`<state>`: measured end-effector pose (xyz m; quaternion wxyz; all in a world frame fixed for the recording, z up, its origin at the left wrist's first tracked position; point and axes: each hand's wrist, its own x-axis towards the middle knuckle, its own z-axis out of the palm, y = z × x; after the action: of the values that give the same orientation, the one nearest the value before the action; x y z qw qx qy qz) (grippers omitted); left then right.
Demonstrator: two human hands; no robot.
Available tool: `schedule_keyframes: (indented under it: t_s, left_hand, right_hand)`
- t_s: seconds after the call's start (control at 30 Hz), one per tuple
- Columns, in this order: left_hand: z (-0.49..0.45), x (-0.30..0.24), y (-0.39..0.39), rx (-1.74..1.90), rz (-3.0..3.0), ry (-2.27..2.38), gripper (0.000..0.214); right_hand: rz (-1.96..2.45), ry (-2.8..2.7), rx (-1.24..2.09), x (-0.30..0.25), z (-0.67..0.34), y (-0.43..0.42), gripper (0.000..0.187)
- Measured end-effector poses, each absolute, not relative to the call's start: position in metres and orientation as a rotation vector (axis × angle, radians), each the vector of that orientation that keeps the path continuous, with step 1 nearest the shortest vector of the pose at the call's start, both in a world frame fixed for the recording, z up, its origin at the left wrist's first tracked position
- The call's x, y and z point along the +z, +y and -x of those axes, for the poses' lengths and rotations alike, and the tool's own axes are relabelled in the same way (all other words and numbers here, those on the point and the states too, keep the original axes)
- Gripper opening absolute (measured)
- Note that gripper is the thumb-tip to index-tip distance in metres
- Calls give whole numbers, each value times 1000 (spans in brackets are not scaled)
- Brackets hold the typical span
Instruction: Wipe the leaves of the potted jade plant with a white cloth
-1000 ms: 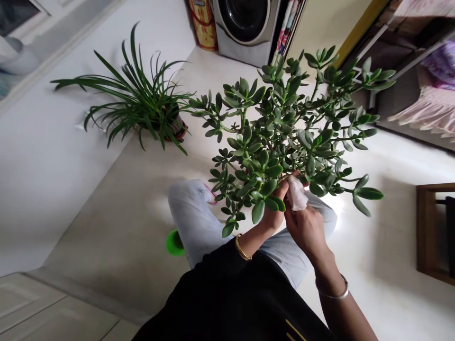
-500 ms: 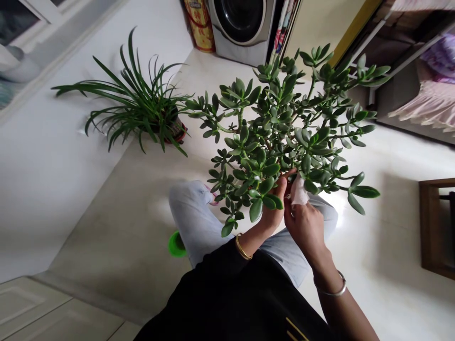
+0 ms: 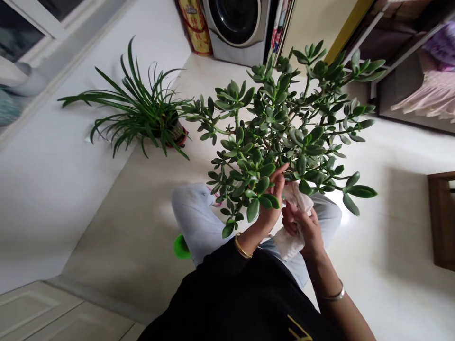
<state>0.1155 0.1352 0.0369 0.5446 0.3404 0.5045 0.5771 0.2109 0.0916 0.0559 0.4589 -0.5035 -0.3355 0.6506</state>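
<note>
A jade plant [image 3: 280, 118] with thick, glossy oval leaves fills the middle of the view. My left hand [image 3: 272, 203], with a gold bangle, has its fingers curled around a branch low among the leaves. The stem inside the grip is hidden. A crumpled white cloth [image 3: 289, 239] is bunched in my right hand [image 3: 302, 229], which wears a silver bangle. That hand is just below the lowest leaves and close to my left hand.
A spider plant in a dark pot [image 3: 142, 116] stands on the tiled floor [image 3: 113, 227] by the wall. Behind are a front-loading washing machine [image 3: 236, 28] and a rack with pink fabric [image 3: 426, 90]. My grey-trousered knees [image 3: 190, 213] lie below, near a green object [image 3: 181, 247].
My right hand has drawn back from the leaves, and the white cloth now hangs bunched and more spread out in it. My left hand stays on the branch. The view has turned slightly.
</note>
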Motion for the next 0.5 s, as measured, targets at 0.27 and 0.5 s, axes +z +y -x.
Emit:
schedule_keyframes:
  t_s: [0.27,0.5]
  left_hand:
    - [-113,51,135,1426,-940,1166,28]
    - [-113,52,137,1430,-966,1143,28]
  right_hand:
    - [973,-685,1709,77,-202,109,29]
    - [1018,-767,1649,77,-199,110,31]
